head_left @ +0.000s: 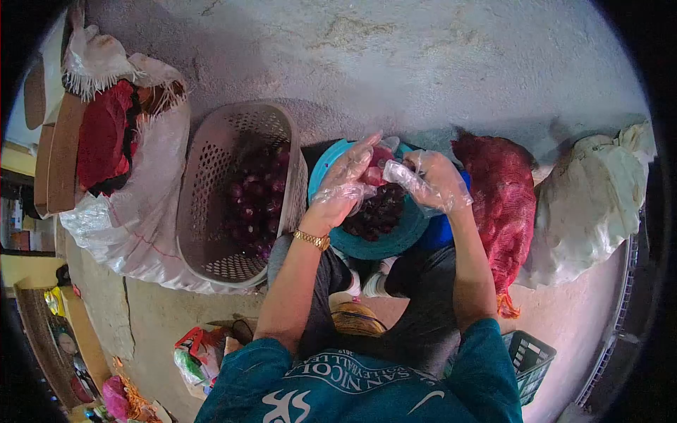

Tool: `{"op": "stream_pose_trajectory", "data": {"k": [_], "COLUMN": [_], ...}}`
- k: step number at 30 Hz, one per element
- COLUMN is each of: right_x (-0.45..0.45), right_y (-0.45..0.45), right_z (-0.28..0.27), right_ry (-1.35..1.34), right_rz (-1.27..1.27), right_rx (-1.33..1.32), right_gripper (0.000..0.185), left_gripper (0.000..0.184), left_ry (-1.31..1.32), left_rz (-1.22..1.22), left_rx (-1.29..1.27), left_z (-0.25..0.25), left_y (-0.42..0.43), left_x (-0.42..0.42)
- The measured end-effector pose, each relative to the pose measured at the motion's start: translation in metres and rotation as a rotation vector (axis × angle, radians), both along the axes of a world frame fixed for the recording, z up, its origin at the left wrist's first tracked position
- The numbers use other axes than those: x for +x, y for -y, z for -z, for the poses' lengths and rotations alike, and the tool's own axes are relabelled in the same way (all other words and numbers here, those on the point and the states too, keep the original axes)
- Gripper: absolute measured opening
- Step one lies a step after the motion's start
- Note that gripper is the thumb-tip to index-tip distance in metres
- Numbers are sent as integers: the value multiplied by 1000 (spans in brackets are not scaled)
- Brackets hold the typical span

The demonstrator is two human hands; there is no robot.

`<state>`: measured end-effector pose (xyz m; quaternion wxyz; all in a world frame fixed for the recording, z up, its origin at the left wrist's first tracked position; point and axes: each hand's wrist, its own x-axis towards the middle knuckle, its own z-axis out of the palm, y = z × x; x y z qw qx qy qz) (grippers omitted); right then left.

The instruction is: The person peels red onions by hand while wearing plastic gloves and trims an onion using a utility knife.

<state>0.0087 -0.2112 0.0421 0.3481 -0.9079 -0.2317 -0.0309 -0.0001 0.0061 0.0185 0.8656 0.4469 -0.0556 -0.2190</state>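
Both hands wear clear plastic gloves above a round turquoise basin (338, 248) that holds dark red onion pieces or skins (377, 215). My left hand (345, 176), with a gold watch at its wrist, is closed around a reddish onion (375, 169). From the right, my right hand (436, 185) reaches to the same onion with its fingers bent; what its fingertips pinch, if anything, is hidden by the glove. Left of the basin stands a beige perforated basket (204, 211) with many purple onions (257, 197) inside.
A red mesh sack (497, 204) and a white sack (585, 204) stand at the right. Another white sack (127, 233) lies behind the basket at the left. A blue container (441, 229) touches the basin's right side. A dark green crate (529, 359) sits at lower right.
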Motion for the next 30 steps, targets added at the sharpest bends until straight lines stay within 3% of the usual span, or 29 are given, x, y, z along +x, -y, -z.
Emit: {"op": "stream_pose_trajectory", "data": {"k": [13, 18, 22, 30], "right_x": [-2, -3, -1, -1], "right_y": [3, 5, 5, 2], "right_z": [1, 5, 6, 5], "right_ry": [-5, 154, 77, 191], "right_rz": [-70, 78, 46, 68], "right_rx": [-17, -60, -37, -92], "right_gripper": [47, 55, 49, 52], "left_gripper": [51, 48, 46, 48], "left_ry": [-40, -66, -72, -74], "left_rz": [-33, -44, -60, -44], "left_rx": [-43, -41, -73, -77], "left_z": [-1, 4, 9, 3], "left_y": [1, 1, 1, 3], "left_x": [-1, 0, 2, 1]}}
